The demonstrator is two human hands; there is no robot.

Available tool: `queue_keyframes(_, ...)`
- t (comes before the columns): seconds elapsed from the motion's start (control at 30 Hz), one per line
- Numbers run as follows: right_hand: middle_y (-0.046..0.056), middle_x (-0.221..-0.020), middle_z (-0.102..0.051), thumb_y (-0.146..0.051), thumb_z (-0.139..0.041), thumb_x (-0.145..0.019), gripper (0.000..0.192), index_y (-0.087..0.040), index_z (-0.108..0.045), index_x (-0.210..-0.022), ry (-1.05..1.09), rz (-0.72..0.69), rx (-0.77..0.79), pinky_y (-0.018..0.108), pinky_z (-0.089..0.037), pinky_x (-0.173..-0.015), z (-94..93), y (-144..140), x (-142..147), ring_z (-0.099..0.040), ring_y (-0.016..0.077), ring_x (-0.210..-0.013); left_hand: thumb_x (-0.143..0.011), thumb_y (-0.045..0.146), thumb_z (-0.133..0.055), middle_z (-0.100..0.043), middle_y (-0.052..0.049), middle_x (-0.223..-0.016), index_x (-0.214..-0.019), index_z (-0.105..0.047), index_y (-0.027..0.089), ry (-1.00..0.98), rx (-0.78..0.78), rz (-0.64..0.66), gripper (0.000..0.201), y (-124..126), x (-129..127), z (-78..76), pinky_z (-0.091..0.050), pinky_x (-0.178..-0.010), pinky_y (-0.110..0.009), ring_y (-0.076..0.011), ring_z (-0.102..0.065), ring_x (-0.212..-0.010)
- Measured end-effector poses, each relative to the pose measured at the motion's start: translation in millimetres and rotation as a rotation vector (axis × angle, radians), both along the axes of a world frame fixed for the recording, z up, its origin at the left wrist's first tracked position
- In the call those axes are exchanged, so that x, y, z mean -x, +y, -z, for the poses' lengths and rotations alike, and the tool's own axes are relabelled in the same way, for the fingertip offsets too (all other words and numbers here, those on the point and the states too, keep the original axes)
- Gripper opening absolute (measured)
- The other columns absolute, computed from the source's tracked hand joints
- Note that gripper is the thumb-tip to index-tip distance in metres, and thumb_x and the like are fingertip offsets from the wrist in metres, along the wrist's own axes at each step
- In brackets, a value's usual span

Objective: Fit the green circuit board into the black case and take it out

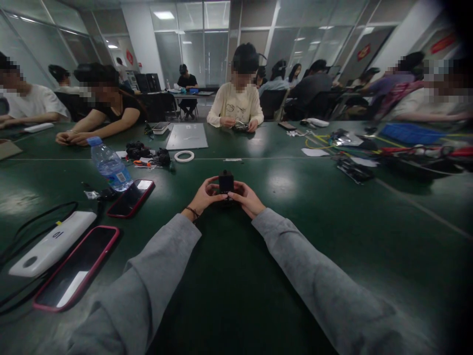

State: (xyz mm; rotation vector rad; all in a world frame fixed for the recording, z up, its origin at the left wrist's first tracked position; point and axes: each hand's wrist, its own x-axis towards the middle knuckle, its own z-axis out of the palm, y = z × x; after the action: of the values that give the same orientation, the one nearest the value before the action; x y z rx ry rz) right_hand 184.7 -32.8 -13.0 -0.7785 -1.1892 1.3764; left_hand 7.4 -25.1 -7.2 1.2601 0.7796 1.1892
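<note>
The small black device (226, 182) sits upright between my two hands, in front of me at the middle of the green table (295, 246); its underside is too dark for me to tell whether it rests on the surface or is lifted just off it. To handle it well, I judge that I should let both sides share the grip evenly, press with the thumbs only lightly, and leave its flat, dark face uncovered so that I can see it squarely. My left hand (205, 192) has the device by its left side, fingers curled in a narrow arch, thumb laid across to the lower front edge. My right hand (249, 198) mirrors it on the other side, its thumb tip meeting the same edge just beside the left one. Neither hand is spread wide; both are closed in around the device, though the fingertips behind it are hidden from me. Farther out, a white ring (184, 156) lies beyond my left hand, near a clump of black gear (148, 154). Toward my left elbow are a water bottle (111, 167), a smaller phone (131, 198), a white handheld unit (53, 244) and a larger red-edged phone (77, 268). Across the table, a person in a pale top (236, 101) holds something small.
</note>
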Motion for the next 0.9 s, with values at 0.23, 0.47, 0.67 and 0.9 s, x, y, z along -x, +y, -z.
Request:
queue_keyframes(0.23, 0.004, -0.106, -0.06, -0.032, -0.083, -0.054, 0.059, -0.021, -0.053, -0.104, 0.012, 0.008, -0.002, 0.039, -0.042, -0.098, 0.8, -4.6, -0.3, -0.055, 0.0192, -0.106, -0.054, 0.02, -0.082, -0.062, -0.006, -0.101, -0.123, -0.049, 0.021, 0.0, -0.007, 0.01, 0.077, -4.6, -0.4, -2.1, -0.04, -0.09, -0.038, -0.0175, -0.057, -0.093)
queue_keyframes(0.47, 0.004, -0.101, -0.062, -0.03, -0.085, -0.051, 0.058, -0.022, -0.055, -0.1, 0.058, 0.022, 0.002, 0.04, -0.041, -0.098, 2.5, -3.7, -1.2, -0.055, 0.0207, -0.103, -0.055, 0.023, -0.081, -0.06, -0.007, -0.107, -0.122, -0.05, 0.02, 0.025, -0.025, 0.023, 0.074, -0.7, 0.9, 0.5, -0.043, -0.083, -0.033, -0.0135, -0.056, -0.084)
queue_keyframes(0.67, 0.004, -0.098, -0.062, -0.03, -0.085, -0.052, 0.055, -0.021, -0.055, -0.097, 0.086, 0.024, 0.051, 0.04, -0.04, -0.098, 3.1, -3.9, -2.2, -0.056, 0.0205, -0.101, -0.058, 0.024, -0.08, -0.061, -0.009, -0.107, -0.123, -0.05, 0.02, 0.024, -0.009, 0.034, 0.072, 1.9, 1.7, 2.2, -0.044, -0.085, -0.036, -0.0163, -0.058, -0.09)
queue_keyframes(0.9, 0.004, -0.099, -0.061, -0.03, -0.083, -0.056, 0.052, -0.02, -0.055, -0.099, 0.07, 0.017, 0.09, 0.039, -0.04, -0.097, 3.3, -1.2, -4.9, -0.055, 0.0207, -0.104, -0.06, 0.024, -0.079, -0.063, -0.009, -0.107, -0.123, -0.049, 0.019, 0.035, 0.014, 0.05, 0.071, 2.1, 1.4, 1.6, -0.044, -0.088, -0.038, -0.0168, -0.059, -0.092)
